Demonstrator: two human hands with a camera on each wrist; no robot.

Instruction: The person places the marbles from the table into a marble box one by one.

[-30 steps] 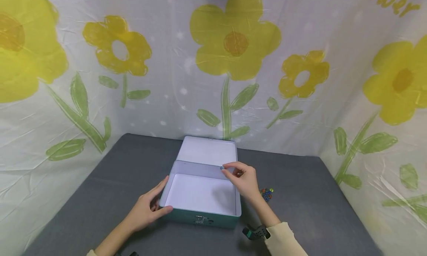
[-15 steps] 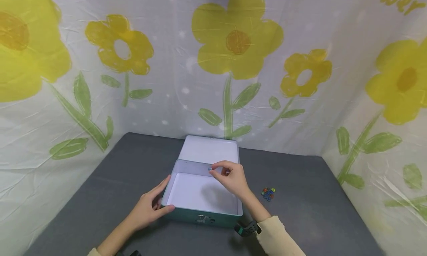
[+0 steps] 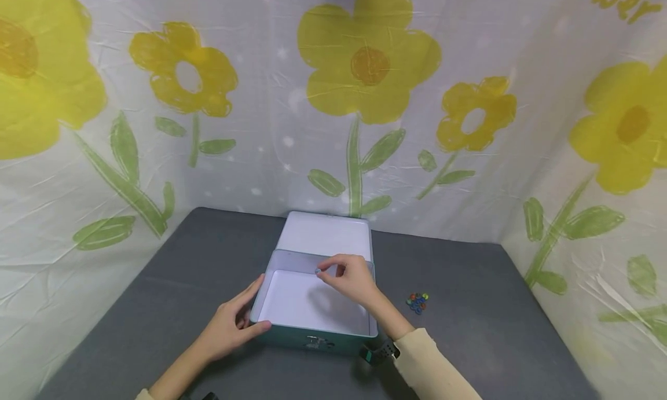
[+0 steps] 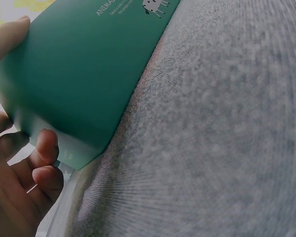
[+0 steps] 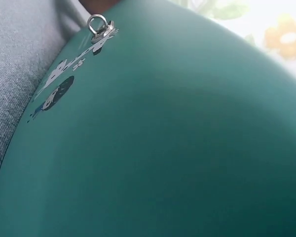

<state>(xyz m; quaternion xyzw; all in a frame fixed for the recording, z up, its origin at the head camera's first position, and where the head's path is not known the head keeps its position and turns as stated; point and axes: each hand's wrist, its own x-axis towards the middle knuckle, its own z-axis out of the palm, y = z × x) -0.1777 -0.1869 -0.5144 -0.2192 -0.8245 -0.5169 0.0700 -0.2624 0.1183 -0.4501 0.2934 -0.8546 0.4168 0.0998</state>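
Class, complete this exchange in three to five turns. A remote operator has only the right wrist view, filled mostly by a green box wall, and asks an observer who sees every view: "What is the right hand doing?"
Observer: The right hand pinches a small bluish piece over the green box.
Operator: Is its lid shut?
Observer: No, the lid lies open on the box's far side.
Operator: Are there more pieces?
Observer: Yes, a cluster of small coloured pieces lies on the grey surface, right of the box.
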